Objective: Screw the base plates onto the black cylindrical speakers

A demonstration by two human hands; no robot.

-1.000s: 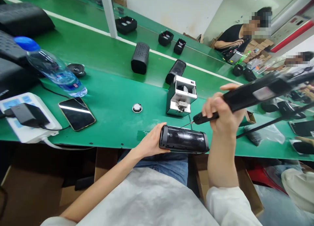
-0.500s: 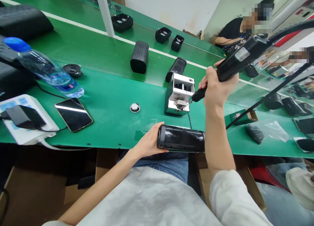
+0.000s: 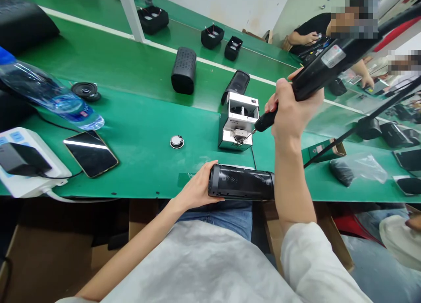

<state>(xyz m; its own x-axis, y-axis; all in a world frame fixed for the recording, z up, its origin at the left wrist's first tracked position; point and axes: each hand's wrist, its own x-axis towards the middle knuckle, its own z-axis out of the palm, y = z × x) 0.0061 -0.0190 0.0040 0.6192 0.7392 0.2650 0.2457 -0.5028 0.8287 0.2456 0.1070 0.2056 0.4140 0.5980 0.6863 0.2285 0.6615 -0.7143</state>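
Observation:
My left hand (image 3: pixel 199 185) grips the left end of a black cylindrical speaker (image 3: pixel 241 182) lying at the bench's front edge; my right forearm hides its right end. Raised above the bench, my right hand (image 3: pixel 292 108) is wrapped round a black electric screwdriver (image 3: pixel 324 68) with a cable at its top. Its thin bit points down-left and meets the front of a small white-and-silver screw feeder (image 3: pixel 239 123). Whether a screw sits on the tip is too small to tell. A small round silver part (image 3: pixel 176 141) lies on the green mat left of the feeder.
At left are a water bottle (image 3: pixel 49 90), a phone (image 3: pixel 91 153), a power strip (image 3: pixel 31 162) and a round speaker driver (image 3: pixel 86 91). Black speaker housings (image 3: pixel 184 70) stand farther back. A dark pole (image 3: pixel 362 121) slants across the right. Co-workers (image 3: pixel 312 33) sit beyond.
The view has shifted slightly. The screwdriver tip stays at the feeder's front, and my left hand keeps its hold on the speaker. A co-worker's arms have moved in the background.

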